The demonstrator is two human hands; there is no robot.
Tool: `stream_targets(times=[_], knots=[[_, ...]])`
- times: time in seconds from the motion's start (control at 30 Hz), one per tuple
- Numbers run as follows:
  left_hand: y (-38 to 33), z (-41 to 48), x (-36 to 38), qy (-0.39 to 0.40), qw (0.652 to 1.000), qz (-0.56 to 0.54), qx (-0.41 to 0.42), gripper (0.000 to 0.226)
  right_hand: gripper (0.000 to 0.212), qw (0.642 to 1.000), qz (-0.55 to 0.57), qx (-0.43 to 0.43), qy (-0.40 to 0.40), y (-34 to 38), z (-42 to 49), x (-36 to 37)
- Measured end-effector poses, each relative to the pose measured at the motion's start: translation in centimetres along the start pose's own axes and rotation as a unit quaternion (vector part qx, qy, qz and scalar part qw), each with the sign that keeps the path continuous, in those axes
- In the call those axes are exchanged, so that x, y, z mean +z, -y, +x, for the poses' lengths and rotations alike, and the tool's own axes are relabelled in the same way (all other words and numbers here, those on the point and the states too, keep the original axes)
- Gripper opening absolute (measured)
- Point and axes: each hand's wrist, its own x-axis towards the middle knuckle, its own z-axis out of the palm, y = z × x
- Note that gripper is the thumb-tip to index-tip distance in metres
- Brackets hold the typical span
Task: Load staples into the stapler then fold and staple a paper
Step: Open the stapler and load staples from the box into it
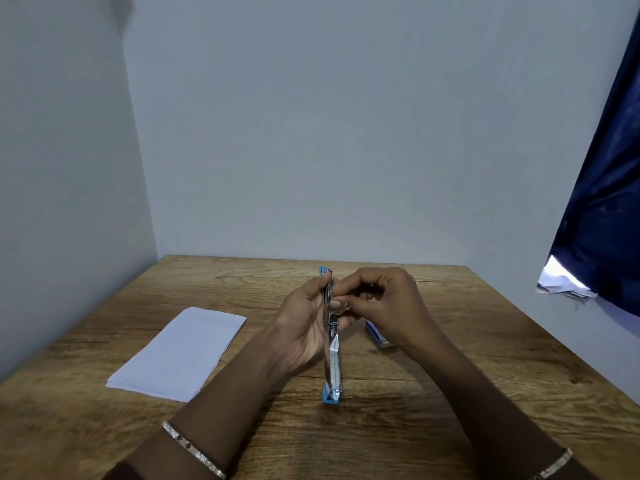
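- Left hand [304,327]: palm turned inward, fingers and thumb curled round the middle of the stapler [333,355] and gripping it from the left side.
- Stapler: opened out into one long metal strip with a blue cap at each end. It is held on edge, with the near blue end resting on the table [467,358] and the far end raised above the hands.
- Right hand [384,303]: fingers curled, their tips bunched together against the stapler's metal channel, just opposite the left thumb. Whether they pinch anything cannot be told, as the fingertips hide it.
- Staple box [377,336]: small, blue and white, lying on the table just behind the right wrist and largely hidden by it.
- Paper [180,355]: white, lying flat on the table to the left of the left forearm, apart from both hands.
- Bracelets: one on the left wrist [192,448], one on the right wrist [554,464].
- Surface: wood-grain table top, set into a corner.
- Room: plain pale grey-blue walls [311,133] behind and to the left. A dark blue curtain [602,202] hangs at the right, with bright light showing at its lower edge.
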Motion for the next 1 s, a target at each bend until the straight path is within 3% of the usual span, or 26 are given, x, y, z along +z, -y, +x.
stream_targets(times=[0.1, 0.23, 0.43, 0.77, 1.0], knots=[[0.2, 0.1, -0.1, -0.008, 1.0, 0.012, -0.008, 0.025, 0.015, 0.999, 0.012, 0.029, 0.006, -0.2, 0.1, -0.4], [0.5, 0.2, -0.4, -0.023, 0.999, 0.012, -0.03, 0.047, 0.016, 0.999, -0.001, 0.033, 0.011, -0.2, 0.2, -0.8], [0.7, 0.4, -0.3, -0.037, 0.999, 0.004, -0.027, 0.04, 0.013, 0.996, 0.041, 0.068, 0.027, 0.0, 0.0, -0.4], [1.0, 0.5, -0.4, -0.022, 0.998, 0.034, -0.048, 0.066, 0.015, 0.999, -0.003, 0.055, 0.0, -0.1, -0.2, 0.2], [0.7, 0.7, -0.4, -0.046, 0.997, -0.006, -0.055, 0.06, 0.012, 0.992, 0.092, 0.086, -0.004, 0.3, -0.5, 0.5]])
